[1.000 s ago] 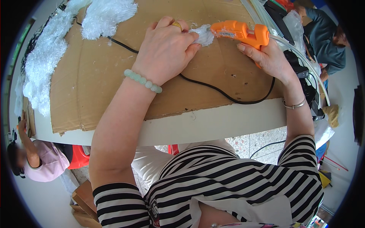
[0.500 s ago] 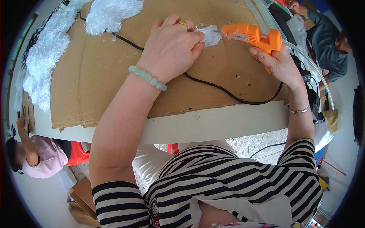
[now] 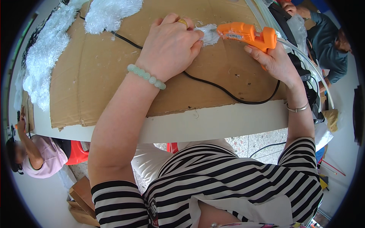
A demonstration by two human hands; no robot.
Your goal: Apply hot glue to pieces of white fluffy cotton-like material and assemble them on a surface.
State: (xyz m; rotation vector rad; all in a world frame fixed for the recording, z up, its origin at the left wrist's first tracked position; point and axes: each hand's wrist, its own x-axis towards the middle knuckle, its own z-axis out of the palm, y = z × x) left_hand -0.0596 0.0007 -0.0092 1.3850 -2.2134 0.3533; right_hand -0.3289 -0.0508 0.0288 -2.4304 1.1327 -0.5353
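Note:
My right hand point(image 3: 274, 60) is wrapped round the grip of an orange glue gun point(image 3: 243, 33). The gun's nozzle points left and meets a small bundle of white fibre strands point(image 3: 209, 35). My left hand point(image 3: 173, 45) is closed at the left end of that bundle, with the fingers curled over it; the fingertips are partly hidden. The strands fan out to the right of these fingers, over the brown cardboard point(image 3: 224, 64). A black cord point(image 3: 224, 91) curves across the cardboard below both hands.
Piles of white fibre point(image 3: 47, 64) lie at the left, with another bunch point(image 3: 110, 15) at the far left of centre. Clear tubes point(image 3: 310, 60) and plastic bags point(image 3: 298, 28) crowd the right edge. One person point(image 3: 325, 41) is at the right, another point(image 3: 43, 155) at the left.
The glue gun in my right hand has shifted slightly left, its nozzle now farther over the white strands. My left hand keeps nearly the same place.

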